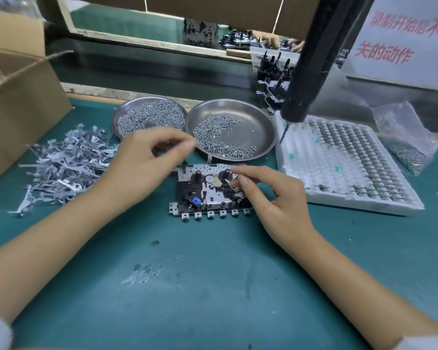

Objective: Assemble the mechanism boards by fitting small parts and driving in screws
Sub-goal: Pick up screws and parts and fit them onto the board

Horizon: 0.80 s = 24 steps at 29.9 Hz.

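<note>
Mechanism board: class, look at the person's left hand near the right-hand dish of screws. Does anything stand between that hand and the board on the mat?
Nothing visible does. The left hand hovers just up and left of the mechanism board, with only open green mat between them. The right hand works on the board's right side, away from that path.

Factory assembly bench, screw dishes (230,111), hanging screwdriver (311,61)

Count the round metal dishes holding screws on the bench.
2. One round steel dish heaped with screws sits behind the left hand; the second round steel dish lies right beside it, rims touching.
</note>
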Motion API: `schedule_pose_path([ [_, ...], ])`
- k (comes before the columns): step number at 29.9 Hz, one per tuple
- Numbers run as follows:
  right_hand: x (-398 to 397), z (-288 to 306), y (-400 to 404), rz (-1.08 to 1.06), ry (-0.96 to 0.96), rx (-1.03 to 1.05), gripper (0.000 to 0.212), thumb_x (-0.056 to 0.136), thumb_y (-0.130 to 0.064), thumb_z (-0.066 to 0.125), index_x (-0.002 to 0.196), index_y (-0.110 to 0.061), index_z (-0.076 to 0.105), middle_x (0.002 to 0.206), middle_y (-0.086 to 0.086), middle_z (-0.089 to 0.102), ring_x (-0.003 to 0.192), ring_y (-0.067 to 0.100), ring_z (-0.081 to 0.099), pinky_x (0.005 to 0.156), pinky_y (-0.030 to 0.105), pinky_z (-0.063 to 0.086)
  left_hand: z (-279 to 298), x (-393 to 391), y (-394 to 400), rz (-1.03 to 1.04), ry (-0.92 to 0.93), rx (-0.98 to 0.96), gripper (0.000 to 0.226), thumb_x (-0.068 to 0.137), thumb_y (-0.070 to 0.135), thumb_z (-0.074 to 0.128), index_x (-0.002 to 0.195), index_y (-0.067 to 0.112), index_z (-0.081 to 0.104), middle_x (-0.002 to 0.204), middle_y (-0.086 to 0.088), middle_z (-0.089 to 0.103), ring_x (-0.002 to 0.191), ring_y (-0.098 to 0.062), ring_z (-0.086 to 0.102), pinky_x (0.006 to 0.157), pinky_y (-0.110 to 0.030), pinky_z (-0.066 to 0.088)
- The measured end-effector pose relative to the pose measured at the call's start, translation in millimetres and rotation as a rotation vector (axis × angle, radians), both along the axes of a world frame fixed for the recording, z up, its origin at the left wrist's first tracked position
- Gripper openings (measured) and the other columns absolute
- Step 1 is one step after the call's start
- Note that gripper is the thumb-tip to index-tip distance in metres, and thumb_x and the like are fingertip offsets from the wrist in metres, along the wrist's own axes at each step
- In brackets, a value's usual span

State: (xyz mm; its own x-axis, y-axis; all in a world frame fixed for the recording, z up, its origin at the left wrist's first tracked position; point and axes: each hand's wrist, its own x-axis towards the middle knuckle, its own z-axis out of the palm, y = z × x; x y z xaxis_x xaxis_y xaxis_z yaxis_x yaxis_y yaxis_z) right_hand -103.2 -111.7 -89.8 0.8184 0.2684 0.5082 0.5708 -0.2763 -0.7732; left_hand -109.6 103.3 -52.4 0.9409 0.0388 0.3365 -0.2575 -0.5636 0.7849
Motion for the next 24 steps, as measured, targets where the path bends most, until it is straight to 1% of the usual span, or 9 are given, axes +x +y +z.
schedule_pose_path([
  [1, 0, -1, 0, 0.0, -0.016, -0.007, 0.021, 0.088, -0.007, 0.058, 0.105, -0.007, 0.07, 0.087, -0.003, 0.069, 0.083, 0.0, 0.065, 0.076, 0.015, 0.049, 0, 10, 6, 0.105, -0.039, 0.094, 0.012, 0.091, 0.026, 0.061, 0.098, 0.024, 0.071, 0.086, 0.012, 0.067, 0.075, 0.001, 0.057, 0.07, -0.011, 0.039],
  [4, 1, -3, 0, -0.002, -0.071, -0.043, 0.022, 0.088, -0.008, 0.059, 0.106, -0.007, 0.071, 0.089, -0.006, 0.068, 0.085, 0.005, 0.065, 0.08, 0.019, 0.05, 0, 44, 23, 0.271, 0.037, 0.483, 0.029, 0.094, 0.017, 0.056, 0.122, 0.015, 0.062, 0.117, -0.013, 0.062, 0.105, -0.03, 0.057, 0.093, -0.033, 0.041],
  [7, 1, -4, -1, 0.004, -0.077, -0.044, 0.022, 0.088, -0.009, 0.058, 0.106, -0.009, 0.071, 0.088, -0.007, 0.068, 0.085, 0.006, 0.065, 0.08, 0.02, 0.05, 1, 66, 26, 0.274, 0.237, 0.618, 0.035, 0.092, 0.019, 0.06, 0.127, 0.014, 0.06, 0.126, -0.015, 0.06, 0.118, -0.032, 0.052, 0.098, -0.036, 0.04],
  [9, 1, -3, -1, 0.007, -0.076, -0.038, 0.022, 0.088, -0.01, 0.058, 0.106, -0.01, 0.071, 0.087, -0.009, 0.068, 0.085, 0.004, 0.065, 0.08, 0.02, 0.05, 1, 71, 22, 0.318, 0.281, 0.605, 0.032, 0.091, 0.021, 0.062, 0.123, 0.017, 0.063, 0.123, -0.011, 0.063, 0.117, -0.03, 0.053, 0.094, -0.033, 0.04],
  [12, 1, -3, -1, 0.01, -0.088, -0.042, 0.022, 0.088, -0.011, 0.058, 0.105, -0.01, 0.071, 0.086, -0.012, 0.066, 0.083, 0.003, 0.064, 0.079, 0.019, 0.05, 1, 69, 21, 0.426, 0.218, 0.62, 0.02, 0.088, 0.025, 0.066, 0.107, 0.021, 0.071, 0.11, -0.008, 0.069, 0.106, -0.031, 0.059, 0.087, -0.034, 0.044],
  [15, 1, -3, -1, 0.01, -0.101, -0.057, 0.021, 0.088, -0.013, 0.057, 0.104, -0.011, 0.072, 0.084, -0.014, 0.065, 0.08, 0.003, 0.062, 0.075, 0.02, 0.05, 2, 65, 22, 0.471, 0.138, 0.64, 0.01, 0.09, 0.025, 0.064, 0.095, 0.024, 0.074, 0.102, -0.005, 0.072, 0.103, -0.03, 0.059, 0.085, -0.032, 0.038],
  [18, 2, -3, -1, 0.012, -0.108, -0.059, 0.021, 0.088, -0.013, 0.058, 0.104, -0.012, 0.072, 0.083, -0.01, 0.067, 0.079, 0.004, 0.062, 0.073, 0.022, 0.051, 3, 57, 20, 0.504, 0.071, 0.531, 0.013, 0.092, 0.022, 0.062, 0.096, 0.023, 0.073, 0.097, -0.004, 0.072, 0.099, -0.033, 0.059, 0.077, -0.03, 0.039],
  [21, 1, -2, -1, 0.016, -0.133, -0.063, 0.021, 0.088, -0.012, 0.058, 0.104, -0.011, 0.072, 0.083, -0.008, 0.068, 0.078, 0.005, 0.062, 0.072, 0.024, 0.051, 2, 48, 20, 0.493, 0.023, 0.402, 0.015, 0.092, 0.022, 0.06, 0.1, 0.021, 0.073, 0.098, -0.009, 0.071, 0.098, -0.035, 0.06, 0.082, -0.038, 0.048],
  [24, 1, -2, -1, 0.017, -0.136, -0.06, 0.021, 0.088, -0.011, 0.058, 0.104, -0.012, 0.072, 0.083, -0.007, 0.068, 0.078, 0.007, 0.062, 0.071, 0.025, 0.051, -2, 42, 21, 0.452, -0.068, 0.383, 0.014, 0.09, 0.023, 0.062, 0.095, 0.013, 0.072, 0.092, -0.012, 0.071, 0.091, -0.036, 0.061, 0.079, -0.044, 0.049],
])
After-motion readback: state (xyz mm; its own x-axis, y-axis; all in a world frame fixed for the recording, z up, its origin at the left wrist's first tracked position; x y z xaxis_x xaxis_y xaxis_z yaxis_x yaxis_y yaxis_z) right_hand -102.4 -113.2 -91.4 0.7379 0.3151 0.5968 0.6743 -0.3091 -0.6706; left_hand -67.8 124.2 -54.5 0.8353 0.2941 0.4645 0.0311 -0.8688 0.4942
